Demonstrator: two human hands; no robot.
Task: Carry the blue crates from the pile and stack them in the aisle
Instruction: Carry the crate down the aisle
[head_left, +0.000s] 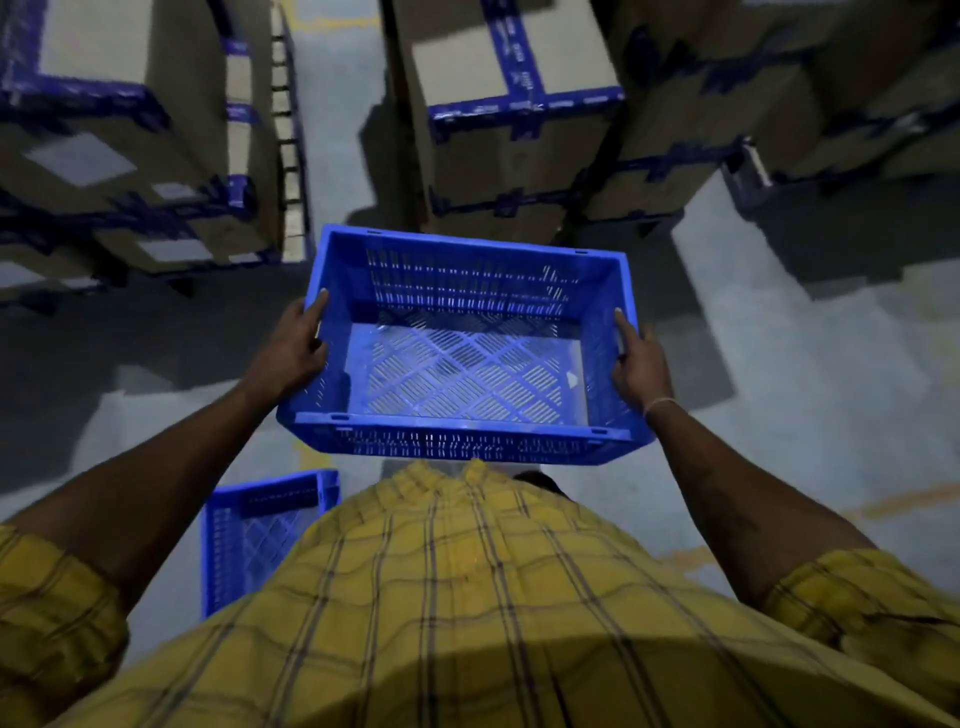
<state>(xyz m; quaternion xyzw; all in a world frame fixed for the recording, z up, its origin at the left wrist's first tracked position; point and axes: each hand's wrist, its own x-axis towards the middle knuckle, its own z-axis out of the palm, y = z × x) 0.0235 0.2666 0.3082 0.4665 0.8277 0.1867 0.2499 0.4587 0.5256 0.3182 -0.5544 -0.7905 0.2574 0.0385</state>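
I hold the empty blue crate (462, 343) out at waist height over the floor (779, 364), left hand (291, 348) and right hand (640, 364) each gripping a short side's rim; it looks light and stiff, best held there

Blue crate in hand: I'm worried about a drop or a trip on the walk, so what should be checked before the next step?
1. Left hand grip on the carried crate side wall: ok, fingers wrap the rim.
2. Right hand grip on the opposite wall: ok.
3. Crate empty: ok, only the slotted bottom shows.
4. Crate level: ok, roughly.
5. Second crate on the floor by the person's left: not ok, close to the feet.
6. Path ahead between the stacked cartons: cannot tell, the crate hides the floor.
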